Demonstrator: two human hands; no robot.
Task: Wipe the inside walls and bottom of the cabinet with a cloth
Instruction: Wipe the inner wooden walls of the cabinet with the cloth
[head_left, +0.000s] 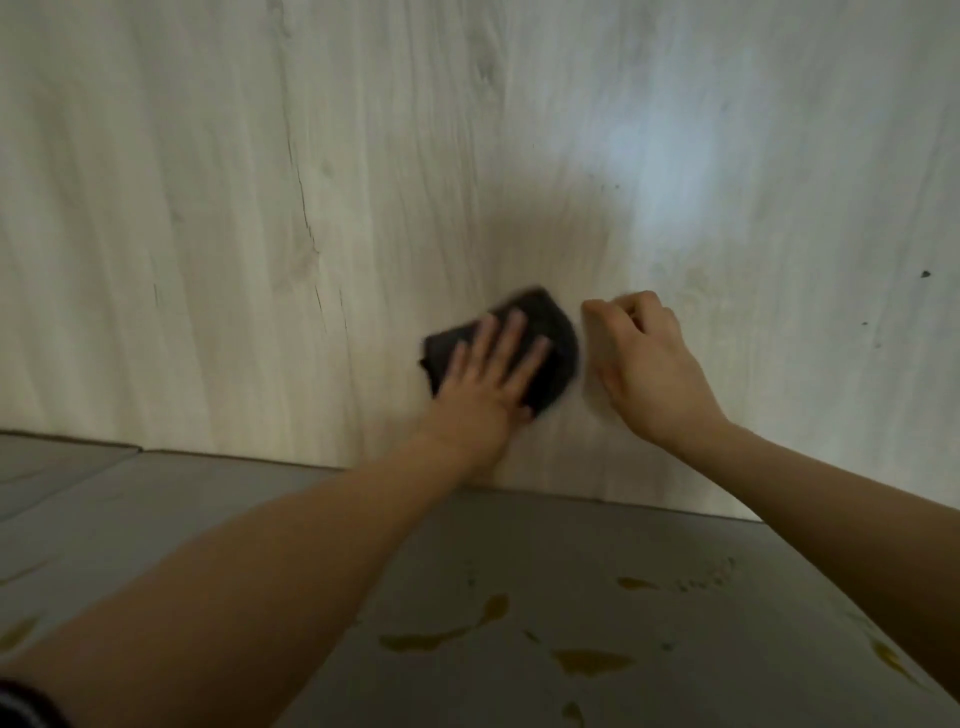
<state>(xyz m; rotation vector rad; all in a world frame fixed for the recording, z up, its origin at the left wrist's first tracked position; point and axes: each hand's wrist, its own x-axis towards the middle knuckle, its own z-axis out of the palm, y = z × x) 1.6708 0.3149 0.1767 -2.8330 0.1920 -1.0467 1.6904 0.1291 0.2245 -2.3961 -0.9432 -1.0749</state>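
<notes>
A dark cloth (550, 332) lies flat against the pale wood-grain back wall (260, 208) of the cabinet. My left hand (488, 379) presses it there with straight, spread fingers. The cloth looks blurred. My right hand (644, 364) is just right of the cloth, its fingers curled, knuckles against the wall, and it holds nothing that I can see. The grey cabinet bottom (519, 561) meets the wall just below both wrists.
Yellowish-brown stains (587, 660) spot the grey bottom in front of me. A few small dark specks (925, 274) mark the wall at the right. A bright patch of light (654, 166) falls on the wall above my right hand.
</notes>
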